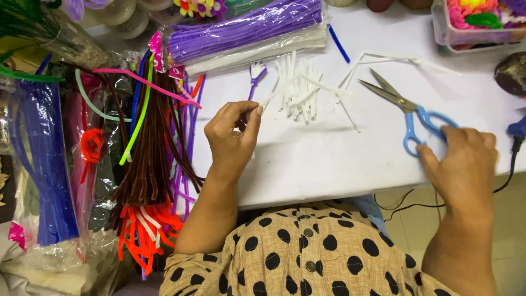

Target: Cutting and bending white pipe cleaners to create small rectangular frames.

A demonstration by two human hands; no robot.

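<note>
L hand point(233, 137) pinches thin white fuzzy pipe-cleaner piece point(269, 97), near cut white pile point(298, 90) on white table point(318, 159). R hand point(463, 161), fingers curled, rests on blue-handled steel scissors point(408, 107). Clear packet of purple stems point(246, 27) lies at table's far edge, pink label point(158, 49) at its left end.

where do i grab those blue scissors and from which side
Take the scissors by the blue loop handles, coming in from the near right edge of the white table. The loops lie flat and face the right hand, whose fingers already rest on them, while the open blades point up and left, away from it.
</note>
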